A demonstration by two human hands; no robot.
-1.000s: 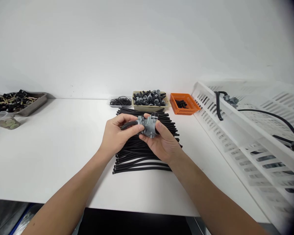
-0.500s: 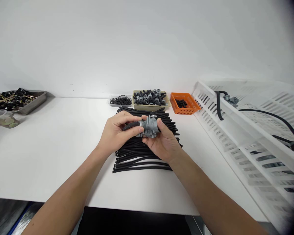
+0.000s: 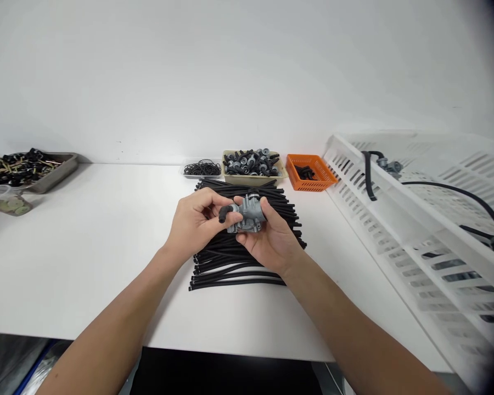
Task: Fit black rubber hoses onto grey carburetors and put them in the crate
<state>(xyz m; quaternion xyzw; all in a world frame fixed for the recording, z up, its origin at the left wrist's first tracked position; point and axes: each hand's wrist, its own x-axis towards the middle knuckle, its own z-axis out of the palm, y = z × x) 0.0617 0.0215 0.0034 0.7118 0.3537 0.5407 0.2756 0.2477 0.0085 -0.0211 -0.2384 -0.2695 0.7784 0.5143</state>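
A small grey metal carburetor [image 3: 250, 213] is held up in both hands above a pile of black rubber hoses [image 3: 234, 269]. My right hand [image 3: 274, 241] is closed round its right end, thumb on top. At the left end my left hand [image 3: 197, 219] grips it, with the thumb lying along the body. A short bent black rubber piece [image 3: 225, 212] sticks out there, between the left thumb and fingers. On top of the body sits a black round cap [image 3: 253, 193]. The fingertips behind the carburetor are partly hidden.
Behind the hoses stand a clear tray of thin black rings [image 3: 202, 168], a cream tray of black-and-grey parts [image 3: 253, 163] and an orange basket [image 3: 312, 184]. A large white crate [image 3: 395, 230] is at right, holding similar carburetors. A metal tray [image 3: 61, 167] lies far left.
The bent black rubber piece has swung from pointing left under the left fingers to pointing towards me. The carburetor has shifted slightly left and tilted a little in the hands.
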